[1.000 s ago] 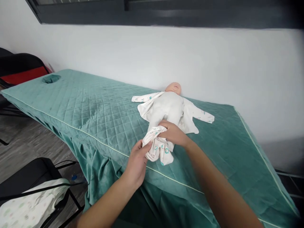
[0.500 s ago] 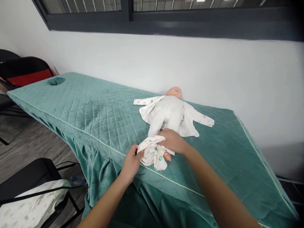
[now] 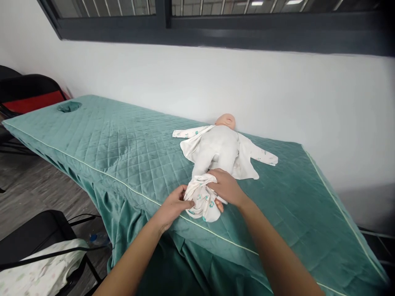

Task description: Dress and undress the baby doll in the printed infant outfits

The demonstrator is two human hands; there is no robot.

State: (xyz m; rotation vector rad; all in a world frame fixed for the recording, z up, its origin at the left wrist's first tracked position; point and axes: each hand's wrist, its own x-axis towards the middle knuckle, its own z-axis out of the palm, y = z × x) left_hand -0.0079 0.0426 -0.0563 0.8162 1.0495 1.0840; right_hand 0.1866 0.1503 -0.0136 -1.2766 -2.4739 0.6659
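A baby doll [image 3: 219, 144] with a white cloth body lies on its back on a green quilted massage table [image 3: 123, 148], head toward the wall. An open printed baby garment [image 3: 249, 158] is spread beneath it. The garment's lower part [image 3: 202, 199] is bunched around the doll's legs. My left hand [image 3: 173, 204] pinches the bunched fabric on its left side. My right hand [image 3: 226, 187] is closed on the fabric and the doll's leg from the right; a doll foot [image 3: 219, 206] pokes out below it.
A face hole [image 3: 68, 107] sits at the table's far left end. Black and red chairs [image 3: 27, 92] stand beyond it. A black chair [image 3: 40, 234] with a printed cloth [image 3: 40, 267] is at the lower left. A white wall runs behind the table.
My left hand moved slightly right and up, closing onto the bunched fabric. The bunched garment shifted a little toward the table's edge. The doll stayed in place.
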